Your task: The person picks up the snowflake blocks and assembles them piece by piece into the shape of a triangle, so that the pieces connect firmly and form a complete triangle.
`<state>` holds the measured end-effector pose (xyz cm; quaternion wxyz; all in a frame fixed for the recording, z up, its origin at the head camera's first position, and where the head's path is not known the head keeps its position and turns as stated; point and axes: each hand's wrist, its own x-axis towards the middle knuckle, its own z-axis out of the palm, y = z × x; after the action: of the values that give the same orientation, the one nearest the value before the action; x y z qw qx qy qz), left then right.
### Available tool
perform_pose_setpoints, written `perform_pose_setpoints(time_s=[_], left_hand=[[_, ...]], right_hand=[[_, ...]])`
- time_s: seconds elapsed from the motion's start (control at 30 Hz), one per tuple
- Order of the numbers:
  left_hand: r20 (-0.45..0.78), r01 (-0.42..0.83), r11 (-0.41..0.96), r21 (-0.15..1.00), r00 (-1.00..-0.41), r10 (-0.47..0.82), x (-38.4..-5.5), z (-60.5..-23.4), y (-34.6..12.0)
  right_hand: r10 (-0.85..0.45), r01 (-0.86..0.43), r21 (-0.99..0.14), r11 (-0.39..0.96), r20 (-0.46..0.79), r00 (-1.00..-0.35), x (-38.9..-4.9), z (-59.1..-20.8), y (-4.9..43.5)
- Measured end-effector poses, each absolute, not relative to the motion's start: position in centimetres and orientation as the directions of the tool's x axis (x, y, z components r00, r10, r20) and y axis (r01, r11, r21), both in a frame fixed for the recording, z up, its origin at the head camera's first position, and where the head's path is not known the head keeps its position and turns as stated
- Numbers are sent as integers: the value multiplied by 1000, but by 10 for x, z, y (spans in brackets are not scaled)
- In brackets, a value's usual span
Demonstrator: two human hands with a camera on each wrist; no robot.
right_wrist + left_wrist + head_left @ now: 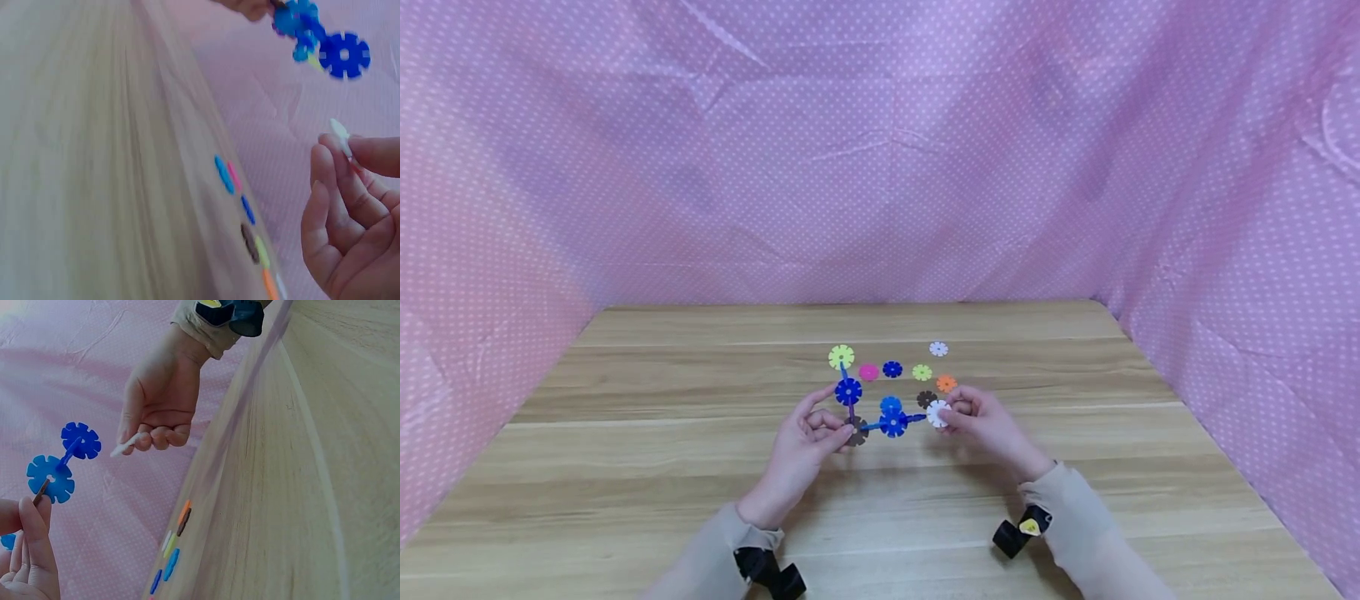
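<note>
Pink dotted cloth [880, 167] behind a wood table [625, 467]. Left hand [799, 447] pinches the brown disc [857, 433] on a linked disc chain [892, 423]; right hand [991, 427] has thumb and fingers clamped on a white disc [936, 413], just off the chain's end. Probably the joining step, so next: line up slots, push.

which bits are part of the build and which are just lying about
In use:
joined disc chain, in the left grip
white disc, in the right grip

On the table, perhaps spares:
pink disc
dark blue disc
lime disc
orange disc
brown disc
light blue disc
far white disc
</note>
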<state>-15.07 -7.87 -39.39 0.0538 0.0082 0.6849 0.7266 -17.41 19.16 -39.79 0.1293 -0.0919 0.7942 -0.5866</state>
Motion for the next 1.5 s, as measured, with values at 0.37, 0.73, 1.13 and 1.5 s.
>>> perform_pose_setpoints(time_s=[0.37,0.73,1.13,1.5], left_hand=[[-54,-58,-37,998,-994,91,-152,-393,-80],[-55,-60,-52,997,-994,91,-152,-393,-81],[-57,-62,-48,997,-994,93,-152,-393,-81],[-55,-60,-49,997,-994,93,-151,-394,-80]], right_hand=[[-249,-7,-967,253,-59,-967,-165,-389,182],[-238,-25,-969,247,-35,-971,-163,-385,180],[-255,-94,-953,287,18,-967,-160,-382,180],[-258,-126,-939,321,42,-965,-159,-382,179]])
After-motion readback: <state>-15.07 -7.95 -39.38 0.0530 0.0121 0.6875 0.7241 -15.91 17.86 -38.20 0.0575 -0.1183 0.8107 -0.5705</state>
